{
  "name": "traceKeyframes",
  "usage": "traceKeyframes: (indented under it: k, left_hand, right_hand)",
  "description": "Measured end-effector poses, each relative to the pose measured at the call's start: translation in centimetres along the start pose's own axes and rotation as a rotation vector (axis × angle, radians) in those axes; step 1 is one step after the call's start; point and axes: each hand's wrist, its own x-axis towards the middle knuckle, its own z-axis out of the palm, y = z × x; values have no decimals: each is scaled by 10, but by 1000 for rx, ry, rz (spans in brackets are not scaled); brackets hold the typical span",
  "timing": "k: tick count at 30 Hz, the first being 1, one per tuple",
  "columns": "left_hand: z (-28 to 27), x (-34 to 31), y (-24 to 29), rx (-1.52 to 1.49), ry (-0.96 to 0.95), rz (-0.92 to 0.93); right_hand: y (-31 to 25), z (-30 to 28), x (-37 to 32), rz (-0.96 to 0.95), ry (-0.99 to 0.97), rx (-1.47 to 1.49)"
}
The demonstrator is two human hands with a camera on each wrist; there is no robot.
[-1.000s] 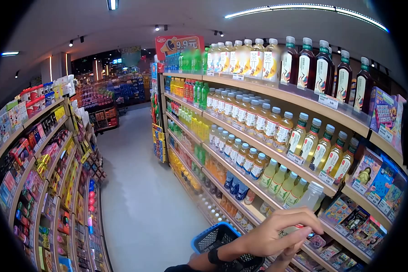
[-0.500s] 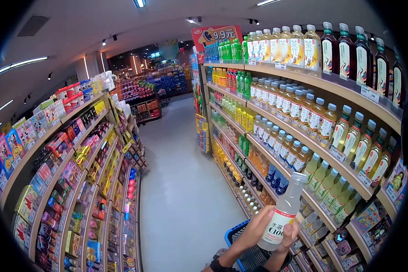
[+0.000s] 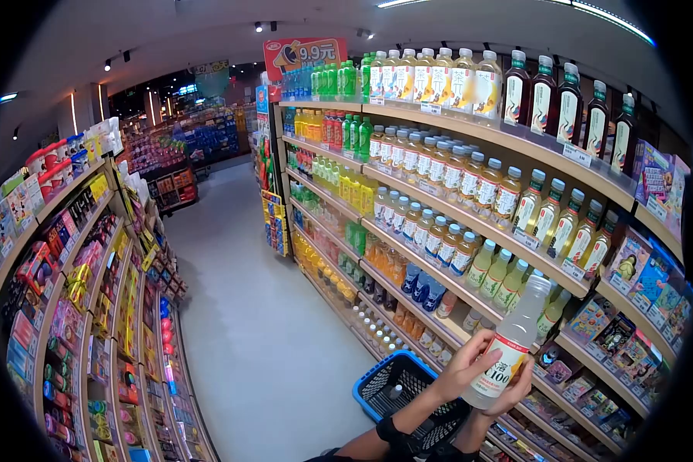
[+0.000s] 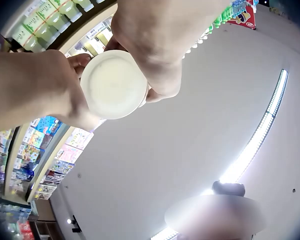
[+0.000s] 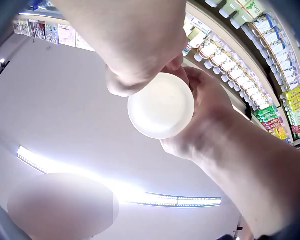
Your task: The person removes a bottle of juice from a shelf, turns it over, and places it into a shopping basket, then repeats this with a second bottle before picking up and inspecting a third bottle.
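Both hands hold a clear plastic drink bottle with a white, red-banded label (image 3: 503,366) marked 100. It leans slightly to the right, cap uppermost, label facing the head camera. My left hand (image 3: 463,368) grips its left side, thumb across the label. From the other side my right hand (image 3: 513,391) curls round the lower part. Both wrist views look up at the bottle's round pale base (image 4: 114,85), with the left hand (image 4: 152,45) at the top of the left wrist view and the right hand (image 5: 135,40) at the top of the right wrist view.
Below the forearms is a blue shopping basket (image 3: 371,406) with a small item in it. Shelves of bottled drinks (image 3: 462,185) rise close on the right, with packaged toys or booklets (image 3: 631,285) beyond. Another stocked shelf (image 3: 54,262) lines the left of the aisle floor (image 3: 246,308).
The bottle was largely covered by the left hand; now it is turned so its label shows, gripped by both hands. The head view swung left, then back right.
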Motion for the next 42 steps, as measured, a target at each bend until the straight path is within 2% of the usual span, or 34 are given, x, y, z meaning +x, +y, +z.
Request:
traceKeyframes:
  k: [2,4,7,8,11,14,15,16,19,20,23,24,27,31,33,36,37,38,42]
  left_hand:
    - [-6,-12,6,-73,-44,-10]
    - [-11,-25,10,-87,-20,23]
    - [-24,-49,8,-191,82,12]
    - [-20,-57,16,-226,189,14]
    - [-40,-81,18,-328,205,11]
    - [-57,-106,30,-298,202,37]
    - [-59,-114,36,-258,187,41]
    - [-61,-121,45,-220,177,48]
    - [-67,-138,78,-68,169,-19]
    - [-71,-144,85,34,173,-39]
    - [-84,-159,88,231,198,-77]
    - [-90,-164,88,287,192,-58]
    - [-105,-175,98,333,149,-38]
    - [-123,-181,117,313,39,-118]
    - [-127,-180,127,354,-15,-144]
    - [-132,-170,115,422,-54,-56]
    - [-125,-171,127,441,-75,-34]
    - [-119,-173,145,393,-66,-253]
    - [-145,-153,77,223,-122,-123]
  right_hand:
    - [-15,13,-18,-96,62,-225]
    - [-24,34,-36,-162,92,-235]
    - [-18,34,-56,-149,-83,-82]
    - [-17,35,-64,-86,-34,-131]
    - [-30,36,-89,-49,-101,-272]
    - [-17,37,-108,-39,-126,-148]
    - [-14,38,-114,-43,-138,-124]
    - [-12,34,-116,-8,-252,-144]
    - [-1,70,-129,-30,-139,-51]
    - [3,75,-130,1,-252,31]
    - [2,103,-145,209,-270,100]
    - [9,102,-144,241,-336,136]
    - [15,104,-145,296,-336,130]
    - [1,102,-145,215,-506,9]
    - [-8,102,-145,199,-515,-1]
    - [-3,92,-139,206,-477,-47]
    - [1,91,-135,194,-493,-73]
    - [4,86,-130,181,-500,-106]
    - [-2,85,-122,112,-491,-226]
